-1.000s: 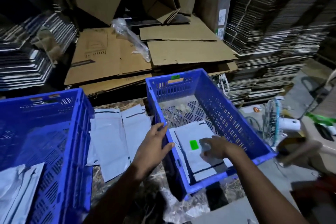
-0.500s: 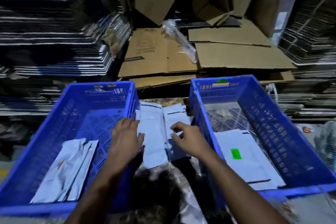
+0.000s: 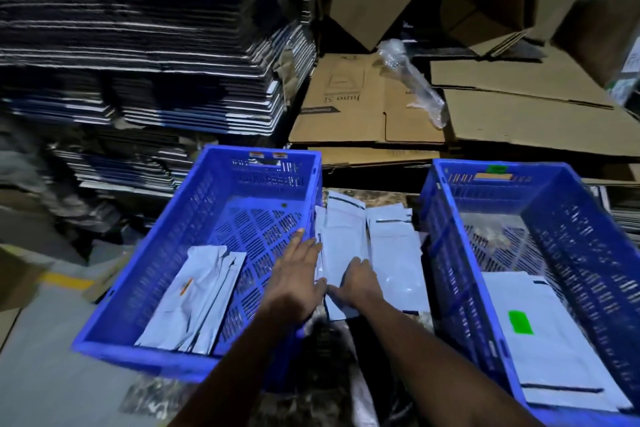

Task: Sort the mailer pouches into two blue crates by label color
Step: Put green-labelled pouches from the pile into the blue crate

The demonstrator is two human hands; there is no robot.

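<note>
Both hands, the left hand (image 3: 298,279) flat and spread, the right hand (image 3: 358,282) seemingly pinching, rest on the unsorted mailer pouches (image 3: 367,253) between the blue crates (image 3: 221,253), whose hidden labels risk missorting

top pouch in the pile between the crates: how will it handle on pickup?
Likely floppy: the pouches look thin and flat, and those in the left crate lie creased. Probably light. The glossy film may slide off its neighbours, so the right hand could drag several.
</note>
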